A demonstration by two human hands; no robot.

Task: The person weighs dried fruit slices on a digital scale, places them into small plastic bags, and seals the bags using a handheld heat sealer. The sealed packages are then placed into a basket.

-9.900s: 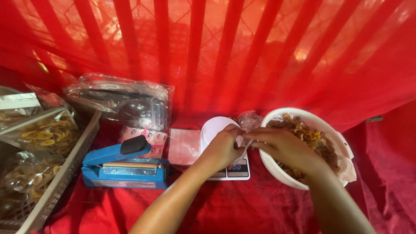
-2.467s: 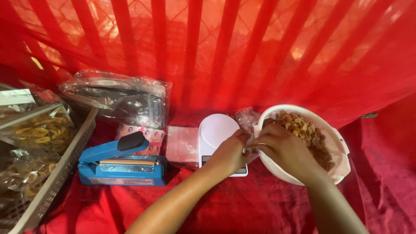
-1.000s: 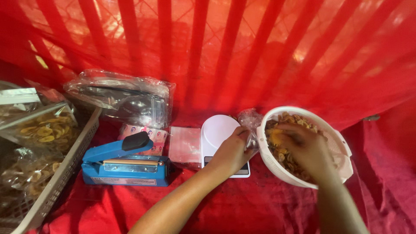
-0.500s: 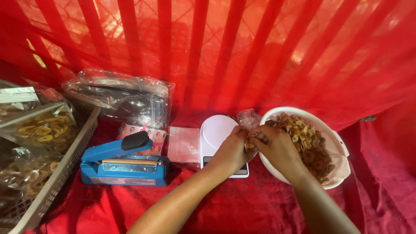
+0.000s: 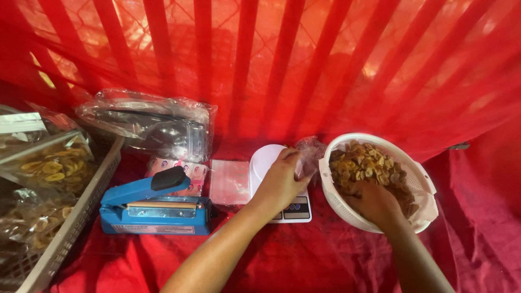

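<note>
A small clear bag [image 5: 310, 154] is pinched at its mouth by the left hand [image 5: 280, 182], above a white scale [image 5: 274, 184]. Just right of it, the right hand [image 5: 374, 202] is dug into the chips [image 5: 369, 168] in a white basket [image 5: 418, 176]; its fingers are hidden, so their state cannot be told. Left of the hands lies a blue sealer [image 5: 154, 203] on red cloth [image 5: 304, 255].
</note>
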